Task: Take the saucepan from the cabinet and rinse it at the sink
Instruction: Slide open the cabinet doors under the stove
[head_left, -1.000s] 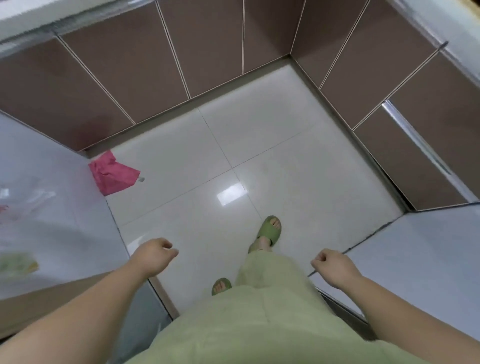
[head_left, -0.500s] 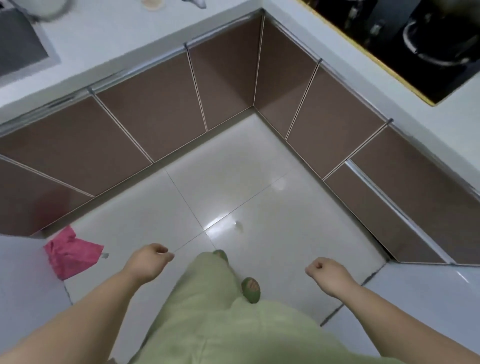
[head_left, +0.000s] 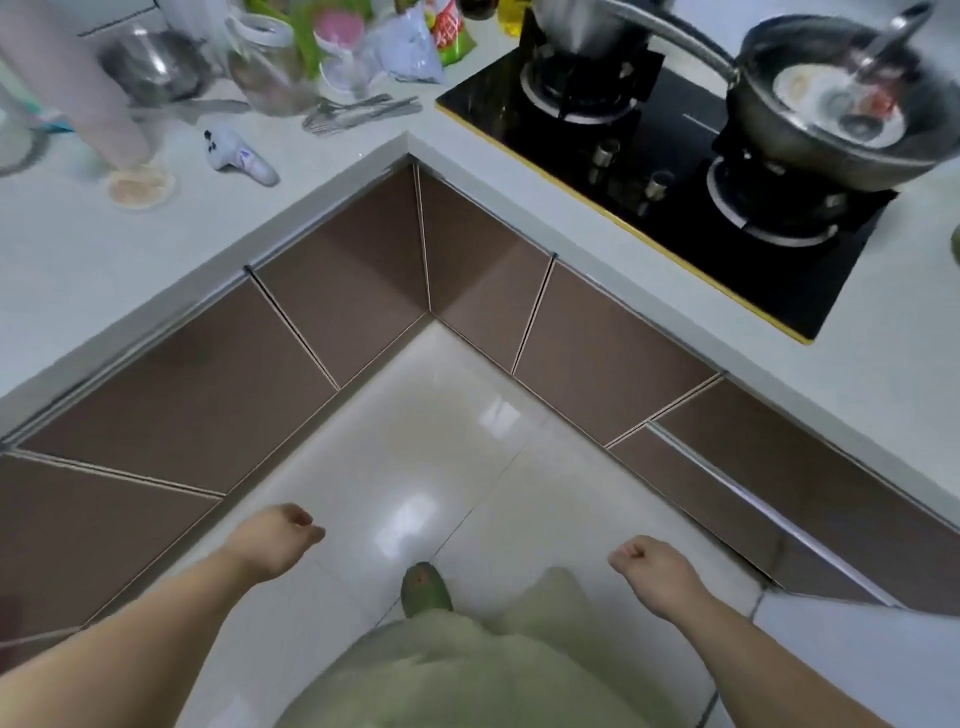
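Observation:
Brown base cabinets run in an L under a white counter; their doors (head_left: 187, 395) on the left and the doors (head_left: 608, 338) on the right are all closed. No saucepan from a cabinet shows. The sink is out of view. My left hand (head_left: 278, 538) hangs over the floor with its fingers curled and nothing in it. My right hand (head_left: 652, 564) is a loose fist, also empty, near the right-hand cabinet row.
A black gas hob (head_left: 670, 171) on the right counter carries a wok (head_left: 841, 119) with a utensil and a steel pot (head_left: 582, 26). Jars, packets, cutlery (head_left: 358, 111) and a steel bowl (head_left: 156, 67) crowd the back-left counter (head_left: 104, 260). Glossy pale floor tiles (head_left: 415, 441) lie ahead.
The view has tilted up from the floor to the cabinet corner, counter and hob. The pink cloth has left the frame. Both hands stay curled and empty.

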